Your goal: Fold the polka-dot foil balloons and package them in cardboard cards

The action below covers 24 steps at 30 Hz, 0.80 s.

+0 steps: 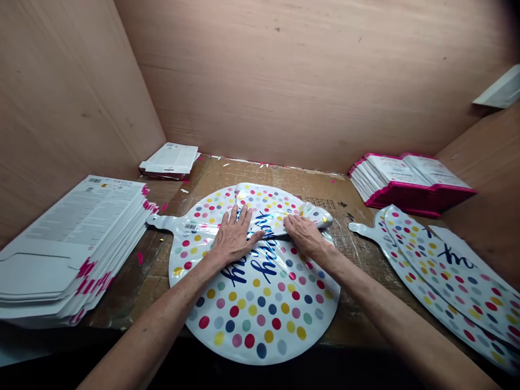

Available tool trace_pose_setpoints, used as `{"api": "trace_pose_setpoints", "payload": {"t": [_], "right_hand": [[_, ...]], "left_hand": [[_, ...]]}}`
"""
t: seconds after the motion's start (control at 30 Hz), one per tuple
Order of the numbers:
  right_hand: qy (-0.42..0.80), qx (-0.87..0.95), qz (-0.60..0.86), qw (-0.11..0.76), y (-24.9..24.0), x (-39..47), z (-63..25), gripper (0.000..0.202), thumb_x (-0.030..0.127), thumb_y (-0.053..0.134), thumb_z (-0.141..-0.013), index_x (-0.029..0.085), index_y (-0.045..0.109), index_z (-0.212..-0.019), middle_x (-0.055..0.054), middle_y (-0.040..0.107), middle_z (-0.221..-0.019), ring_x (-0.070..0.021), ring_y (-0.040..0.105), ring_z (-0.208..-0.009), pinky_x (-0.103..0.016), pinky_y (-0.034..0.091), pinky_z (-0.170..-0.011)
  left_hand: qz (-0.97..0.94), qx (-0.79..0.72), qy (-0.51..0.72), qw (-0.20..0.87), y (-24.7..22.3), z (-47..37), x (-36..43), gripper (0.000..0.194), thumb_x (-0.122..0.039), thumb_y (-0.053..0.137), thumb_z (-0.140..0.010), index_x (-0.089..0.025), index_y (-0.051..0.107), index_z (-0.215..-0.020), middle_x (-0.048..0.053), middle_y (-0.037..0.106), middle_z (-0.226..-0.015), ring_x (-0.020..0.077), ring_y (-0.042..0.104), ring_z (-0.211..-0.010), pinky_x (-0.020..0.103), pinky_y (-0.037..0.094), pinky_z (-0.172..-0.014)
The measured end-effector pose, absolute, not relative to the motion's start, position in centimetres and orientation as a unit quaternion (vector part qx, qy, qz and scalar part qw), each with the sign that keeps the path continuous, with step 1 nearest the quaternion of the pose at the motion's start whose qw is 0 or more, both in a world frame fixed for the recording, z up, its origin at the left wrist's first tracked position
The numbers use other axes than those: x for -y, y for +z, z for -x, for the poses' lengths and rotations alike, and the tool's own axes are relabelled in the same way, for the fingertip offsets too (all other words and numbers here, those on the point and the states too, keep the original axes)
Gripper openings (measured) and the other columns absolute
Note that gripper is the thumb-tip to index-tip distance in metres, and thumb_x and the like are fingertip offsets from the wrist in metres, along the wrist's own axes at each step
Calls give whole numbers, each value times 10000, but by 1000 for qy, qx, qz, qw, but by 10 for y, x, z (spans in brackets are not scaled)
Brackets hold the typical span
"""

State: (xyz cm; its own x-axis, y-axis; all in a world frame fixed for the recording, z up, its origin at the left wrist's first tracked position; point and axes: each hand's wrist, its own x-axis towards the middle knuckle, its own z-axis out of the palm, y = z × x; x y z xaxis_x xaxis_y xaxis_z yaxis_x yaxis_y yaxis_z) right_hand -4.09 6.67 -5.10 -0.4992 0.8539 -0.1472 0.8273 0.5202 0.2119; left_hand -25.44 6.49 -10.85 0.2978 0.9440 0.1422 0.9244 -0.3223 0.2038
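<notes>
A flat, uninflated foil balloon point(260, 319), white with coloured dots and dark blue lettering, lies before me with its tail at the left. Its far part is folded over toward me, and the fold's edge crosses the middle. My left hand point(235, 235) rests flat on the folded part with fingers spread. At the right end of the fold, my right hand point(304, 233) has its fingers curled on the foil; its thumb is mostly hidden. More dotted foil balloons point(455, 271) lie stacked at the right, beside my right forearm.
Cardboard point(162, 287) covers the worktop, with pink scraps on it. Printed card sleeves point(81, 227) are piled at left, a smaller pile point(173, 158) behind them. Pink-edged packets point(410, 181) stand at back right. Wooden panels point(284, 76) enclose the back and sides.
</notes>
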Motion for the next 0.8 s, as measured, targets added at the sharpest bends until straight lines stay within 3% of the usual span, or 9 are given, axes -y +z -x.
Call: {"api": "trace_pose_setpoints", "payload": {"t": [0.13,0.2,0.27,0.33,0.4,0.5,0.63,0.73,0.8], "right_hand": [[20,-839,-517,169,-39,-37,72,221,14,535,-767,102,729,-828,-197,713,-776,-320,681,-700,-442,530,-639],[-2,-825,-532,189,-31,-20,84,194,24,597,-715,103,745,-814,-209,717,-788,-334,680,-691,-445,520,-616],[-13,-807,-561,183,-23,-12,90,224,8,594,-708,99,754,-835,-216,722,-829,-329,685,-716,-428,517,-626],[-10,-795,-585,159,-16,-17,88,270,-9,546,-744,103,756,-872,-209,727,-870,-307,694,-761,-390,518,-652],[-4,-791,-597,137,-8,-32,73,307,-11,509,-773,110,751,-919,-204,728,-921,-290,697,-834,-355,514,-691],[-12,-795,-596,116,12,-65,31,282,30,537,-770,133,751,-922,-165,734,-944,-264,689,-880,-310,502,-724],[-86,-806,-581,72,53,-102,-39,261,105,536,-770,156,756,-901,-36,733,-784,-169,664,-711,-227,479,-632],[-142,-781,-608,-8,87,-105,-79,245,163,526,-764,112,750,-847,-19,696,-683,-127,605,-578,-221,422,-557],[-114,-742,-650,-119,104,-95,-92,209,192,547,-757,105,736,-736,-22,665,-617,-102,575,-532,-232,378,-547]], "left_hand": [[-783,-576,200,125,-94,258,-61,787,-635,283,-931,-92,289,-1500,154,211,-1596,316,134,-1484,491,157,-1193],[-714,-619,289,155,-84,256,-42,685,-594,276,-948,-108,427,-1407,162,389,-1520,284,343,-1413,420,321,-1132],[-631,-671,350,170,-76,251,-15,555,-558,325,-948,-145,559,-1236,136,609,-1301,248,576,-1193,354,468,-982],[-620,-683,350,161,-71,246,7,434,-518,439,-916,-169,608,-1112,100,685,-1125,240,640,-1033,342,500,-906],[-666,-655,329,135,-70,244,10,351,-434,479,-906,-173,623,-1092,93,682,-1136,248,618,-1069,349,468,-959],[-713,-611,321,124,-67,246,-27,390,-348,353,-959,-164,597,-1202,95,632,-1274,235,538,-1223,343,373,-1073],[-725,-592,278,215,-61,246,-104,544,-350,101,-1012,-180,507,-1332,75,547,-1405,166,480,-1310,302,351,-1091],[-729,-599,242,225,-60,237,-140,410,-434,350,-971,-192,611,-1173,85,584,-1358,227,463,-1323,378,344,-1102],[-729,-601,243,219,-62,231,-146,351,-438,578,-856,-180,639,-1086,106,565,-1373,280,422,-1349,436,319,-1119]]}}
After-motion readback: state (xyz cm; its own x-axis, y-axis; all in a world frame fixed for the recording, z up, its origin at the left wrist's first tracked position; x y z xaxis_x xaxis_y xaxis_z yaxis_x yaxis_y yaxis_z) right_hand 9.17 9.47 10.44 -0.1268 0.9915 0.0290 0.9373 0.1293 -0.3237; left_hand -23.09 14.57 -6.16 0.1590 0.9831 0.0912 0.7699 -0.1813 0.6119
